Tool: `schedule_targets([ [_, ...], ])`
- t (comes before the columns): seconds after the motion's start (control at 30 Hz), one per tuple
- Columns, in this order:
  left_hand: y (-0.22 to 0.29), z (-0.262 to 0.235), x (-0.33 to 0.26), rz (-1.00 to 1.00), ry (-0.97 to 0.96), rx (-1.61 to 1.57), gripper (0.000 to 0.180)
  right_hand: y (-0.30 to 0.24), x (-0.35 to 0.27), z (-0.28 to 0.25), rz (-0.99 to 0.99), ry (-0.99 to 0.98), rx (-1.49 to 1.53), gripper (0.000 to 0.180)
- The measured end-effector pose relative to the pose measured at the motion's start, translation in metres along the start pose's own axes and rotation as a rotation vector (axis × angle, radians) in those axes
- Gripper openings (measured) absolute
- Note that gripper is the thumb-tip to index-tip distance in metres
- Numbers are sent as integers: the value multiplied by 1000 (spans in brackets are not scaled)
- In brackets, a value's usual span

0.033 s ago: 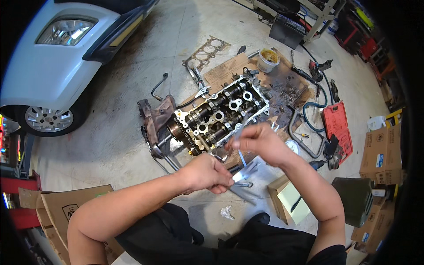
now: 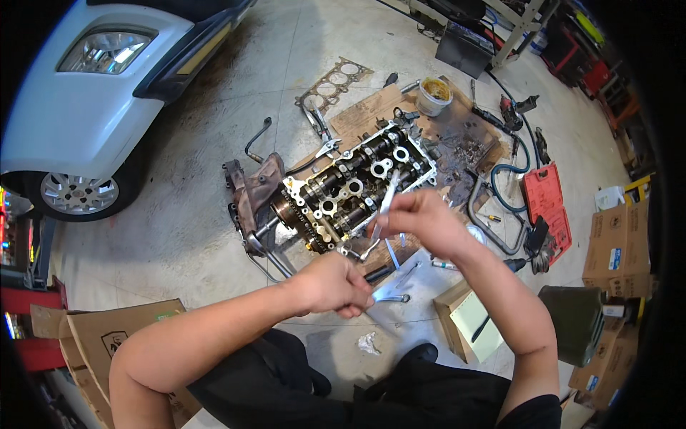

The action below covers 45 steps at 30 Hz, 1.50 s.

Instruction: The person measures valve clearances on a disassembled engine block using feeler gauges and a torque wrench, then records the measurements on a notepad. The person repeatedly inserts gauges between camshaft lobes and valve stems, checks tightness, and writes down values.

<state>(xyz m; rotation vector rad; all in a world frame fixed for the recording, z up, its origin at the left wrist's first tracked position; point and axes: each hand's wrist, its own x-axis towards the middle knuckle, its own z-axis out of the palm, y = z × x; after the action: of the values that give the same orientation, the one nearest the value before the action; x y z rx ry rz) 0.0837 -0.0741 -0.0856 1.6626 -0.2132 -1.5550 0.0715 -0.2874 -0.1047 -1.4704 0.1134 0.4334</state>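
Observation:
An engine cylinder head (image 2: 357, 182) with its camshafts exposed lies on cardboard on the floor in front of me. My left hand (image 2: 336, 286) is closed at the near side of it, pinching what looks like a feeler gauge, its thin shiny blades (image 2: 393, 286) partly blurred. Just right and above, my right hand (image 2: 420, 223) pinches a narrow pale metal strip (image 2: 388, 198) that slants up over the cylinder head's near edge. A ring-ended wrench (image 2: 404, 299) shows beside the left fingertips; whether the hand touches it, I cannot tell.
A rusty exhaust manifold (image 2: 257, 187) lies left of the cylinder head, a head gasket (image 2: 334, 84) beyond it. A tub of brown grease (image 2: 434, 96) stands far right. Nearby are a red tool case (image 2: 547, 207), a box with a notepad (image 2: 475, 325) and a white car (image 2: 86, 107).
The right hand's strip, blurred before, now shows clearly, pointing up over the cylinder head. My left hand has shifted slightly to the left, and the blurred blades below it have changed position.

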Motion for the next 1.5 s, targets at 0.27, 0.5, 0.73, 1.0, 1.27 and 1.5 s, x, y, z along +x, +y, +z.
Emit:
schedule_targets([
  [0.27, -5, 12, -6, 109, -117, 768, 14, 59, 108, -33, 462, 269, -120, 12],
  [0.5, -7, 5, 0, 49, -150, 774, 12, 68, 138, -17, 439, 399, -264, 13],
  [0.73, -5, 1, 6, 70, -172, 768, 13, 76, 156, -22, 474, 368, -432, 21],
  [1.0, -3, -2, 7, 55, -183, 772, 14, 84, 172, -28, 519, 313, -605, 14],
  [1.27, 0, -12, 8, -39, -68, 604, 12, 77, 169, -25, 425, 289, -775, 8],
  [1.5, 2, -40, 19, 142, 222, 171, 14, 28, 67, -41, 282, 226, -132, 14],
])
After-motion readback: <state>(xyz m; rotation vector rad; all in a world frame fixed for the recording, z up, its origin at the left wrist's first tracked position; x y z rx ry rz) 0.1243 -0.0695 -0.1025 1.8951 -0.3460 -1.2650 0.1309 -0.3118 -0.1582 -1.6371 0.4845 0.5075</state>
